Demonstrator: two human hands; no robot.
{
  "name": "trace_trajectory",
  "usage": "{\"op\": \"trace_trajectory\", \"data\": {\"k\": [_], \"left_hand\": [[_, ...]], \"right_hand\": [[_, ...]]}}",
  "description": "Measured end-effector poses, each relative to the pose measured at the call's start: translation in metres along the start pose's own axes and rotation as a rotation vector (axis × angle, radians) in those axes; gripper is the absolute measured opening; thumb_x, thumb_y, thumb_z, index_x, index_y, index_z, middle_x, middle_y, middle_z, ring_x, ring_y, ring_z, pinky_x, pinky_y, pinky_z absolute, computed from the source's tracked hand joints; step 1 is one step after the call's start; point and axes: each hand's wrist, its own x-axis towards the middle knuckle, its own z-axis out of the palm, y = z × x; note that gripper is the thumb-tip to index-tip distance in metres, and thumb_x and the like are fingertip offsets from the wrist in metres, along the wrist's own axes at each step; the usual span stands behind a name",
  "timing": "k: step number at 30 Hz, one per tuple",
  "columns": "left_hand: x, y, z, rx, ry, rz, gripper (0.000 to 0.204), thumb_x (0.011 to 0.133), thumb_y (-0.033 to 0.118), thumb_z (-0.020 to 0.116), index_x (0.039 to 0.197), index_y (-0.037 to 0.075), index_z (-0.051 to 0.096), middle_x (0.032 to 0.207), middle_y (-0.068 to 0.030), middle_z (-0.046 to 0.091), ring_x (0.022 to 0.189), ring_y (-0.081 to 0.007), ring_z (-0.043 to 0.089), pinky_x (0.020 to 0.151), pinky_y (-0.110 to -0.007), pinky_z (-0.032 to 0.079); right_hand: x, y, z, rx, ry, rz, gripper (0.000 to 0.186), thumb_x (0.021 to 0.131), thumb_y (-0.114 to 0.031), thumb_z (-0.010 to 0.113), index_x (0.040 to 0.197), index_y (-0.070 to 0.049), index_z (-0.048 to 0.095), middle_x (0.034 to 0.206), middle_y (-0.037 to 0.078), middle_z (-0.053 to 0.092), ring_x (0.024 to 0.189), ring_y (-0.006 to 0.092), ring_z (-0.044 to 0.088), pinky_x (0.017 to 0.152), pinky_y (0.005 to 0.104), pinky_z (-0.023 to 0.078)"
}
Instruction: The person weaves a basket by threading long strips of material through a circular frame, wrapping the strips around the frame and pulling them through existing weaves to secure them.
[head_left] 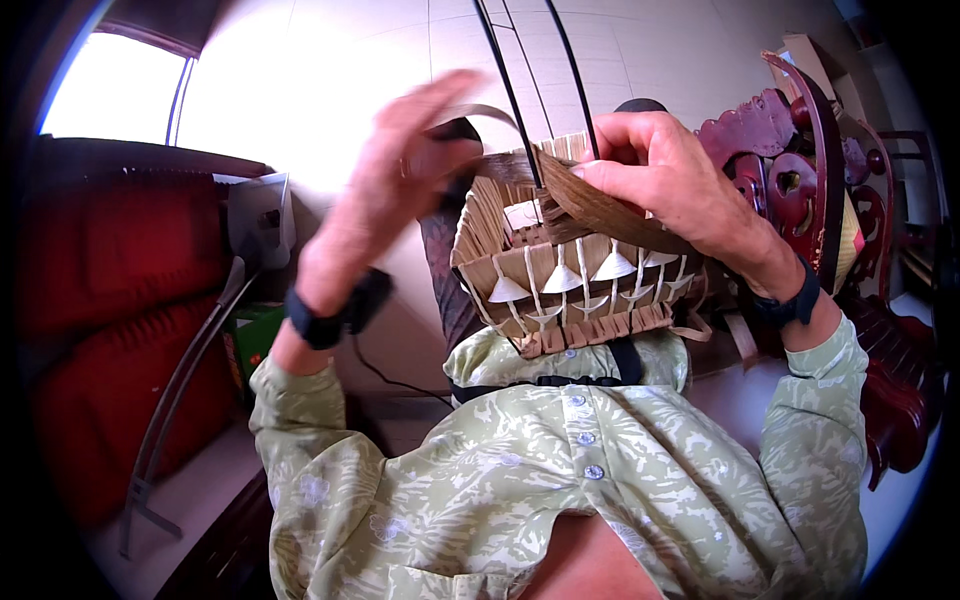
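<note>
A woven pale basket [520, 300] with small white cone shapes along its side rests on my lap. Black rods [566, 55] rise from it. My right hand [650, 165] grips a brown flat strip [615, 215] at the basket's upper rim, beside a rod, thumb on the strip. My left hand [420, 150] is raised left of the rods and blurred, its fingers near a thin looped strip; whether it holds that cannot be made out.
A carved dark-red wooden chair [800, 190] stands at the right. At the left are red padded items [130, 260], a grey metal stand [255, 225] and a green box [255, 340]. A black cable [400, 385] runs below my left wrist.
</note>
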Motion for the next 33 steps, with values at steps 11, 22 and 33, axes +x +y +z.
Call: {"op": "trace_trajectory", "data": {"k": [11, 22, 33], "left_hand": [[-0.023, -0.083, -0.075, 0.623, 0.267, -0.051, 0.010, 0.085, 0.004, 0.065, 0.094, 0.007, 0.066, 0.086, -0.0045, 0.069, 0.082, -0.0189, 0.067, 0.071, -0.033, 0.053], [-0.209, -0.202, -0.245, 0.935, 0.246, -1.259, 0.033, 0.084, 0.031, 0.055, 0.094, 0.001, 0.067, 0.093, -0.0205, 0.067, 0.089, -0.0352, 0.065, 0.075, -0.042, 0.052], [-0.011, 0.073, 0.017, -1.069, -0.184, -0.829, 0.058, 0.096, 0.049, 0.050, 0.113, -0.006, 0.058, 0.109, -0.0115, 0.063, 0.099, -0.0162, 0.061, 0.092, -0.030, 0.047]], "right_hand": [[0.000, 0.002, -0.004, -0.006, 0.010, -0.045, 0.027, 0.080, -0.019, 0.063, 0.068, 0.002, 0.051, 0.059, 0.001, 0.049, 0.060, 0.0064, 0.044, 0.055, 0.0274, 0.040], [0.002, -0.004, 0.000, 0.141, -0.113, 0.070, 0.030, 0.086, -0.023, 0.066, 0.069, -0.002, 0.054, 0.059, -0.001, 0.054, 0.046, 0.0036, 0.050, 0.042, 0.0205, 0.039], [-0.006, 0.000, 0.002, 0.145, -0.040, 0.033, 0.027, 0.087, -0.023, 0.067, 0.075, -0.001, 0.058, 0.060, -0.002, 0.054, 0.047, 0.0035, 0.050, 0.042, 0.0202, 0.039]]}}
